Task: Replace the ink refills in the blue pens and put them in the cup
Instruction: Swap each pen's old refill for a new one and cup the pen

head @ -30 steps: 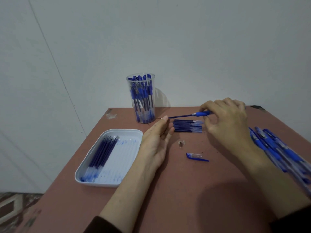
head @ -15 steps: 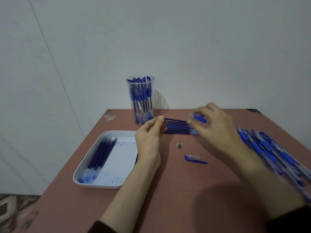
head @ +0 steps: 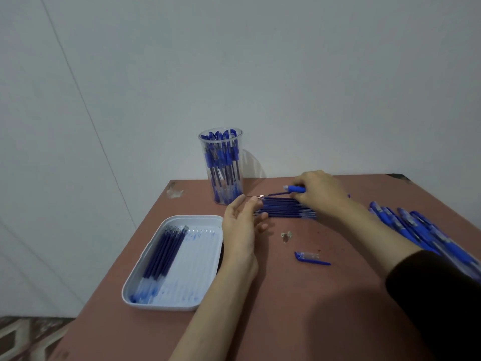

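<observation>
Reddish-brown, the table (head: 299,308) stands against a pale wall and carries everything else. Along its right edge lies a pile of blue pens (head: 416,230), partly hidden by a dark sleeve (head: 437,295). At the near left sits a white tray (head: 203,261) smeared with blue ink, and a bundle of refills (head: 164,254) lies against its left side. At the back, close to the wall, a clear plastic cup (head: 223,168) stands upright, packed with capped blue pens.

Just in front of the cup, the left hand (head: 242,225) is held on edge with its fingers nearly straight and loose, holding nothing. Its fingertips are right at the ends of a row of refills (head: 286,211) lying side by side on the table. The right hand (head: 320,192) hovers over the far end of that row, fingers curled round a pen (head: 295,189) whose blue grip pokes out to the left. A thin refill (head: 270,194) sticks out of the grip towards the left hand; I can't tell whether the tip touches it.

Nearer me, a blue cap (head: 311,258) lies alone, and between it and the row sits a tiny pale scrap (head: 286,235).
</observation>
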Available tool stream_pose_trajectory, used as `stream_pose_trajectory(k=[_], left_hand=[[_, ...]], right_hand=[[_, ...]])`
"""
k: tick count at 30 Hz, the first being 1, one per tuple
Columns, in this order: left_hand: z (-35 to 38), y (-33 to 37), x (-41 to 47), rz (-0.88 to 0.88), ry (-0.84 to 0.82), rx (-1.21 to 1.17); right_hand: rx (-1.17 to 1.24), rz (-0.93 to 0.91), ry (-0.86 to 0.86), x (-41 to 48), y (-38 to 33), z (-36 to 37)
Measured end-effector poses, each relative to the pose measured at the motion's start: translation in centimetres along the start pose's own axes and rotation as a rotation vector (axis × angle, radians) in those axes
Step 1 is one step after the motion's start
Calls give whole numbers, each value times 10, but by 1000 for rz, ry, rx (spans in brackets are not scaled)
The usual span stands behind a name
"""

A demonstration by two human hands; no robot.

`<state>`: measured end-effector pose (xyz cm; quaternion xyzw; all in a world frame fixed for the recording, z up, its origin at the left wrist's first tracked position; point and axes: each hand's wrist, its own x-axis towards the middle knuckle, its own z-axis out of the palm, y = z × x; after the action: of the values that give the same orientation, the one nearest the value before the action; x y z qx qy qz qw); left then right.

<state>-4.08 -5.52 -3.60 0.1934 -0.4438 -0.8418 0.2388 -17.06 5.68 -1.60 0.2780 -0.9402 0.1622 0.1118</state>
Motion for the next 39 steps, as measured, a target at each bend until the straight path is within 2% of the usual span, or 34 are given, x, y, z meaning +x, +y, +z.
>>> stream_pose_trajectory(k=[8, 23, 27, 30, 34, 37, 39], left_hand=[[-1, 0, -1, -39, -8, 15], [-2, 4, -3, -31, -1, 17], [0, 6, -7, 7, -32, 84], [-2, 7, -12, 141, -106, 259], [-17, 19, -25, 413, -198, 682], [-47, 45, -25, 622, -121, 1108], [-74, 65, -17, 661, 9, 1440]], right_hand=[[-23, -44, -73, 9, -2, 12], [-13, -25, -50, 12, -5, 11], [33, -20, 6, 5, -10, 9], [79, -26, 61, -11, -21, 6], [179, -55, 135, -41, -38, 4], [192, -96, 135, -54, -49, 6], [197, -117, 147, -58, -54, 7]])
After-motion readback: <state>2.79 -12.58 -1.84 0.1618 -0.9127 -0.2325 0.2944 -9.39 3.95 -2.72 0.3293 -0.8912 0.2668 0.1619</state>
